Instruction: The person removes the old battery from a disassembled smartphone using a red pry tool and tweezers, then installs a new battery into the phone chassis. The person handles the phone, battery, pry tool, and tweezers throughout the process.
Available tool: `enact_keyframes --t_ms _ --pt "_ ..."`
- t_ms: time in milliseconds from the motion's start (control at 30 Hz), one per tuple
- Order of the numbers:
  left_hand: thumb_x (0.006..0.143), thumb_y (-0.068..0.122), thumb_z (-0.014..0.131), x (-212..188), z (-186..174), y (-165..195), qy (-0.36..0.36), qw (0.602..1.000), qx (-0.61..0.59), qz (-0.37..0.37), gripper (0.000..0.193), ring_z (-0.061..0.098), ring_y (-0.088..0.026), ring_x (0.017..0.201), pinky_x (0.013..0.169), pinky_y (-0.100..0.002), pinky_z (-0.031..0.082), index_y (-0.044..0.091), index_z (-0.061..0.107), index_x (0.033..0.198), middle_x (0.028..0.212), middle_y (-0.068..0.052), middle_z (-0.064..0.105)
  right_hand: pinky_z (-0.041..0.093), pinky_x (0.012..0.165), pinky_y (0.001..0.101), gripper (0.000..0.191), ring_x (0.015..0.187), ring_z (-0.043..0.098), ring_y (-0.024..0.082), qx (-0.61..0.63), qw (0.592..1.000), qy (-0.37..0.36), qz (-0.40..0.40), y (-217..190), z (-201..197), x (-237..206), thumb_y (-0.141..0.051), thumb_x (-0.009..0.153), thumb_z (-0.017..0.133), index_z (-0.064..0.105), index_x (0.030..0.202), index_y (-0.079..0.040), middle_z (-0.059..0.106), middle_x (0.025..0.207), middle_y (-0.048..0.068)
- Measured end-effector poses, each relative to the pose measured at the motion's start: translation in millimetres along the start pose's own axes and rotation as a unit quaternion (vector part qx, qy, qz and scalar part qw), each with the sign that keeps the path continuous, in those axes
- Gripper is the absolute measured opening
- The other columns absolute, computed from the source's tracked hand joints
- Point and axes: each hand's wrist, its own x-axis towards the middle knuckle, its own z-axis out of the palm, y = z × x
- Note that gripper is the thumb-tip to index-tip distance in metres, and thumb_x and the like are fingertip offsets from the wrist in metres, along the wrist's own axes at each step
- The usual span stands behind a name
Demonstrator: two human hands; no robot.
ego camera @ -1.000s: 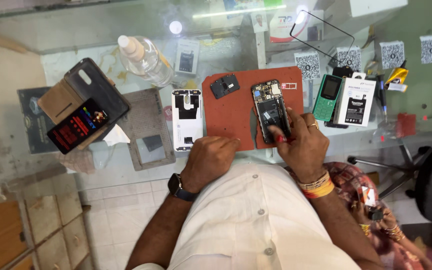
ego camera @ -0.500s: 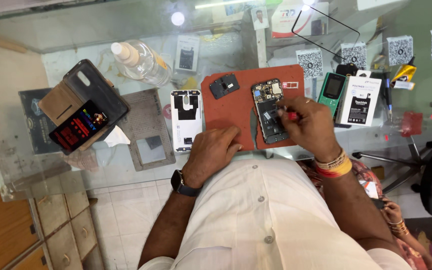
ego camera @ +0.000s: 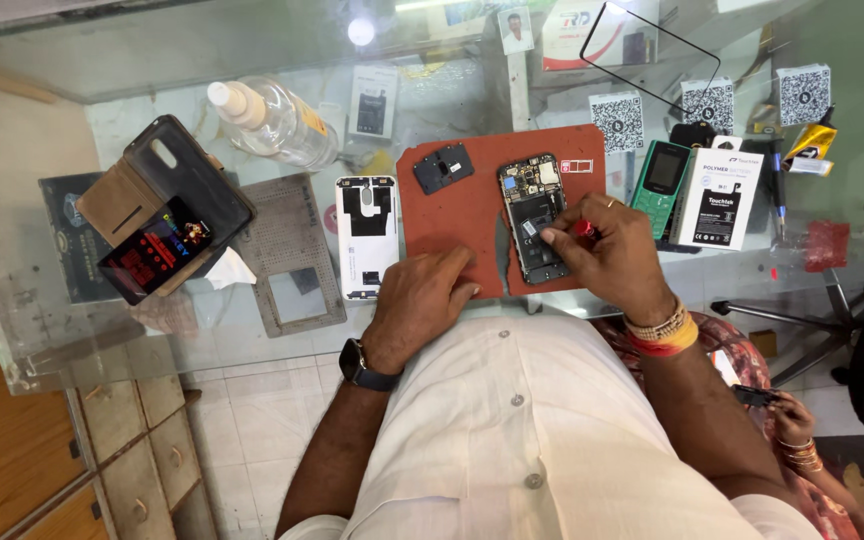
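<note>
Fingers (ego camera: 559,236) pinch a red tool (ego camera: 584,229) over the opened phone (ego camera: 531,217).

red tool (ego camera: 585,229) mostly hidden by fingers (ego camera: 560,236)

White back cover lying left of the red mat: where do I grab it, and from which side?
Grip the white back cover across its two long edges, near the middle, coming from above. It lies flat on the glass table, long axis running away from the person, with free space along both long sides. The left hand rests just beside its near end, so the far half is probably easier.
</note>
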Motion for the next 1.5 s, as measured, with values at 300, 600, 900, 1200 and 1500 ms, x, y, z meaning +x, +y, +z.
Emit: enact_keyframes --t_ms 300,600,900,1200,1500 --pt "0.082 0.021 0.08 -5 5 0 0.011 1.0 -0.003 0.015 0.036 0.069 -0.035 0.087 0.07 -0.048 0.052 0.007 0.059 0.108 0.095 -0.012 0.073 0.051 0.055 0.0369 0.043 0.069 0.066 0.027 -0.18 0.983 0.011 -0.02 -18 7 -27 -0.032 0.085 0.085 0.069 0.113 -0.004 0.065 0.084 0.011" --pt "0.08 0.03 0.083 -6 10 1 0.009 1.0 0.02 -0.005 0.059 0.069 -0.036 0.084 0.069 -0.047 0.053 0.006 0.058 0.127 0.094 -0.015 0.071 0.052 0.056 0.0392 0.068 0.072 0.068 0.029 -0.249 0.968 0.02 0.009 -22 8 -39 -0.051 0.081 0.084 0.068 0.125 -0.003 0.066 0.093 0.011" --pt "0.081 0.032 0.084 1 5 18 -0.079 0.975 -0.174 -0.112 0.066 0.073 -0.022 0.08 0.072 -0.036 0.057 0.008 0.058 0.137 0.091 -0.01 0.073 0.054 0.049 0.0415 0.118 0.07 0.07 0.033 -0.356 0.932 -0.032 0.059 -41 18 -27 -0.072 0.066 0.079 0.046 0.146 0.009 0.064 0.105 0.022" --pt "0.086 0.021 0.079 20 25 14 -0.032 0.938 -0.334 -0.084 0.075 0.072 -0.016 0.089 0.077 -0.029 0.059 -0.001 0.045 0.149 0.104 -0.01 0.072 0.055 0.051 0.0421 0.125 0.071 0.071 0.035 -0.338 0.936 -0.025 0.097 -36 23 -21 -0.064 0.065 0.084 0.035 0.148 0.015 0.064 0.103 0.028" --pt "0.098 0.006 0.071 50 71 -2 -0.01 0.813 -0.57 -0.12 0.041 0.068 -0.015 0.078 0.064 -0.028 0.056 -0.01 0.052 0.13 0.1 -0.018 0.072 0.056 0.059 0.0432 0.119 0.077 0.071 0.036 -0.251 0.965 0.018 0.071 -37 22 -26 -0.053 0.07 0.084 0.032 0.152 0.016 0.067 0.095 0.024"
